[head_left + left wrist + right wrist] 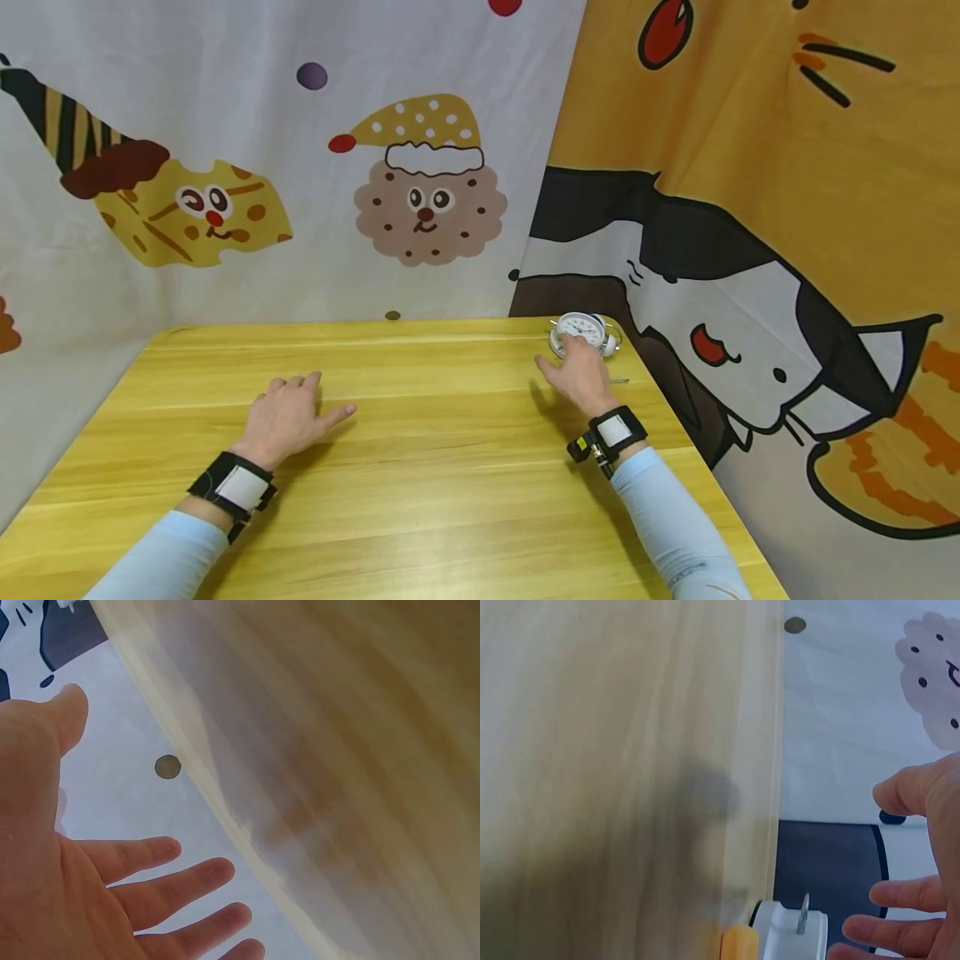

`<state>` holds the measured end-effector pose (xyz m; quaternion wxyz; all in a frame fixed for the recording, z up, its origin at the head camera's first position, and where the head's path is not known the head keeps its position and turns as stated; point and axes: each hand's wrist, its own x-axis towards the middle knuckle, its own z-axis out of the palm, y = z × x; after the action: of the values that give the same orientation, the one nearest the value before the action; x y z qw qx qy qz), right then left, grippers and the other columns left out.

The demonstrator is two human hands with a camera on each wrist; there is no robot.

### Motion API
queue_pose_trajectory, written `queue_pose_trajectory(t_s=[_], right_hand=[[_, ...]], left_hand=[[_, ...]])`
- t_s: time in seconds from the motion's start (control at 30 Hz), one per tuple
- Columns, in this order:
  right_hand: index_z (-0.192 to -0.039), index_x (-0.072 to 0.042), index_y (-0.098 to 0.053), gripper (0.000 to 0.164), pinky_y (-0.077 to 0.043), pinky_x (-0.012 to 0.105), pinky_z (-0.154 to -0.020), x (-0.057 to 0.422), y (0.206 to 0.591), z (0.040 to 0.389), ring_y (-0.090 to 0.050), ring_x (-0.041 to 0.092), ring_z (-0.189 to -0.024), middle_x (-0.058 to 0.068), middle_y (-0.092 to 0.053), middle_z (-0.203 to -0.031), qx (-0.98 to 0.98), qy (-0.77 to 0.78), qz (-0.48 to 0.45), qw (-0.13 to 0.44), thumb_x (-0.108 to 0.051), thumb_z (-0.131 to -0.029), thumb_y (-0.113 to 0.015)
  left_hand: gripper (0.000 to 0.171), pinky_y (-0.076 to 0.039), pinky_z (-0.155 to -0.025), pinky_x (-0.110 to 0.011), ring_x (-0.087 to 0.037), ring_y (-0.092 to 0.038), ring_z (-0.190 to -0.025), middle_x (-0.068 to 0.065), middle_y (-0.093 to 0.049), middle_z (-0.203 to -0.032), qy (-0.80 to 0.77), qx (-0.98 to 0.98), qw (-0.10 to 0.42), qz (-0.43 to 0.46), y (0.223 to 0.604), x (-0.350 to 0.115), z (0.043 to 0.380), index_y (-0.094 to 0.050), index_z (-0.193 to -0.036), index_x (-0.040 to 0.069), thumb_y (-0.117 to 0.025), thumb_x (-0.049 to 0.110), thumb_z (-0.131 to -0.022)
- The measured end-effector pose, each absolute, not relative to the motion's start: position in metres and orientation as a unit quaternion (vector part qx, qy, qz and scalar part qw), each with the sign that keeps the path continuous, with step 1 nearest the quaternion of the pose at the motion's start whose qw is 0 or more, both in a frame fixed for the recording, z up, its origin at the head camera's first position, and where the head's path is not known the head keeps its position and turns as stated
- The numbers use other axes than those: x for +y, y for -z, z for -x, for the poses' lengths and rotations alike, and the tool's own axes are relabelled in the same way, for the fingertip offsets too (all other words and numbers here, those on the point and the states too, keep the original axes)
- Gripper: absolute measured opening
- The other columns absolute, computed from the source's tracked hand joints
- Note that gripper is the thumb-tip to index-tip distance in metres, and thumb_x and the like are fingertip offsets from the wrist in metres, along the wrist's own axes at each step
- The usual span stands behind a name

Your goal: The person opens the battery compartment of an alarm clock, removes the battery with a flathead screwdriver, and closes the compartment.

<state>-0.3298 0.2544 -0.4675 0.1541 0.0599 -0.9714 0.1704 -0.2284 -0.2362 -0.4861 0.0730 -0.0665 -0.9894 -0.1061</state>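
Observation:
A white twin-bell alarm clock (581, 327) lies tilted at the table's back right corner, its dial facing up. In the head view my right hand (581, 375) reaches in front of it and overlaps its lower edge. The right wrist view shows that hand's spread fingers (904, 894) apart from the clock's white body (789, 934), holding nothing. My left hand (285, 421) hovers over the left part of the table, palm down with fingers extended. No object is in its palm (82, 907) in the left wrist view.
The yellow wood-grain table (420, 483) ends against a printed cloth (247, 292) behind and at the right. An orange object (739, 943) sits beside the clock, mostly cut off. A thin grey piece (619, 381) shows by my right hand, its kind unclear.

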Motion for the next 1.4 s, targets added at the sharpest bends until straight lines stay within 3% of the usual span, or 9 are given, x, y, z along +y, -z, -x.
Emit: queue_pose_trajectory(t_s=[0.33,0.57,0.87,1.2,1.4], right_hand=[[-0.154,0.001,-0.062,0.082,-0.059,0.069,-0.102,0.269,0.475,0.343,-0.064,0.056,-0.135,0.033,-0.067,-0.148,-0.97,-0.167,0.005,0.177,-0.059,-0.099,-0.074],[-0.155,0.005,-0.057,0.091,-0.056,0.067,-0.103,0.279,0.477,0.354,-0.058,0.055,-0.136,0.034,-0.063,-0.146,-0.966,-0.163,0.029,0.2,-0.06,-0.095,-0.079],[-0.165,0.005,-0.045,0.106,-0.055,0.069,-0.104,0.284,0.476,0.367,-0.054,0.054,-0.14,0.036,-0.054,-0.154,-0.968,-0.175,0.078,0.163,-0.063,-0.093,-0.081],[-0.166,0.004,-0.041,0.109,-0.05,0.08,-0.108,0.285,0.48,0.382,-0.048,0.055,-0.145,0.038,-0.048,-0.157,-0.966,-0.181,0.113,0.148,-0.065,-0.091,-0.08],[-0.165,0.004,-0.041,0.11,-0.05,0.079,-0.111,0.286,0.481,0.39,-0.047,0.053,-0.145,0.037,-0.048,-0.156,-0.965,-0.182,0.128,0.139,-0.065,-0.091,-0.081]], left_hand=[[0.102,-0.063,-0.085,-0.071,-0.064,-0.068,-0.118,-0.042,-0.07,-0.135,0.106,-0.99,0.066,0.064,0.486,-0.237,0.226,-0.059,-0.151,-0.012,-0.067,0.076,-0.101],[0.101,-0.063,-0.085,-0.071,-0.063,-0.068,-0.119,-0.042,-0.071,-0.135,0.106,-0.99,0.067,0.063,0.486,-0.238,0.225,-0.058,-0.151,-0.013,-0.068,0.075,-0.101],[0.1,-0.064,-0.079,-0.069,-0.061,-0.069,-0.114,-0.041,-0.072,-0.131,0.108,-0.99,0.063,0.066,0.486,-0.236,0.224,-0.06,-0.149,-0.012,-0.068,0.076,-0.101],[0.099,-0.064,-0.08,-0.069,-0.061,-0.07,-0.115,-0.04,-0.072,-0.132,0.108,-0.99,0.062,0.067,0.487,-0.236,0.224,-0.061,-0.149,-0.012,-0.068,0.075,-0.101],[0.099,-0.064,-0.08,-0.069,-0.061,-0.069,-0.114,-0.041,-0.072,-0.131,0.109,-0.99,0.06,0.068,0.486,-0.235,0.224,-0.062,-0.147,-0.013,-0.068,0.075,-0.101]])
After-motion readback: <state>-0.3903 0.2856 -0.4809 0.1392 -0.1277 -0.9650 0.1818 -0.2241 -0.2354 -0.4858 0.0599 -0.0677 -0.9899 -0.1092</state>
